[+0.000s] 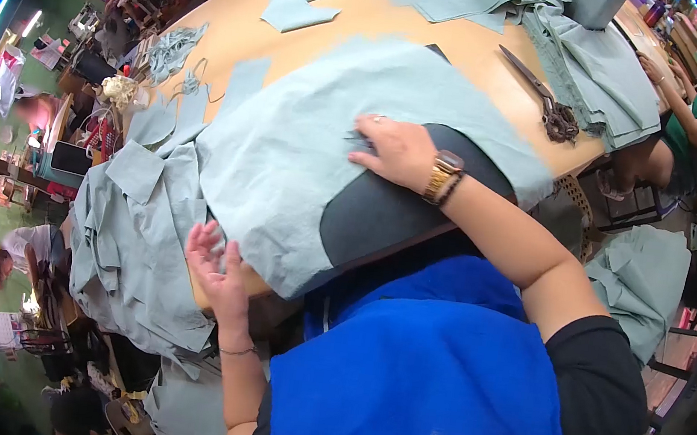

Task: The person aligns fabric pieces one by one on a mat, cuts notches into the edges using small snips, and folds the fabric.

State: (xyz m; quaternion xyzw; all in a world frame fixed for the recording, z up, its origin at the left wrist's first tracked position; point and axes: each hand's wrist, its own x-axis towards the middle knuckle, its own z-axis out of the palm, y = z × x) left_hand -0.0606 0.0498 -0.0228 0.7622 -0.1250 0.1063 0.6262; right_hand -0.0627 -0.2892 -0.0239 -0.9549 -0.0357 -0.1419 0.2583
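Observation:
A large pale grey-green fabric piece (pixel 287 150) lies across the near side of the table, partly over a dark, curved-edged panel (pixel 392 214). Over both of them is my right hand (pixel 395 150), its fingers curled together. Something small and dark shows at the fingertips, too unclear to name. My left hand (pixel 221 276) is raised beside the fabric's lower left edge, fingers apart and nothing in them. A pair of large scissors (pixel 532 79) with cloth-wrapped handles lies to the right, beyond the fabric.
Piled fabric pieces (pixel 134 253) hang over the table's left side. A fabric stack (pixel 593 73) sits at the right edge, with scraps (pixel 177 50) at the far left of the wooden table (pixel 354 16). Other people work across the table and at the right.

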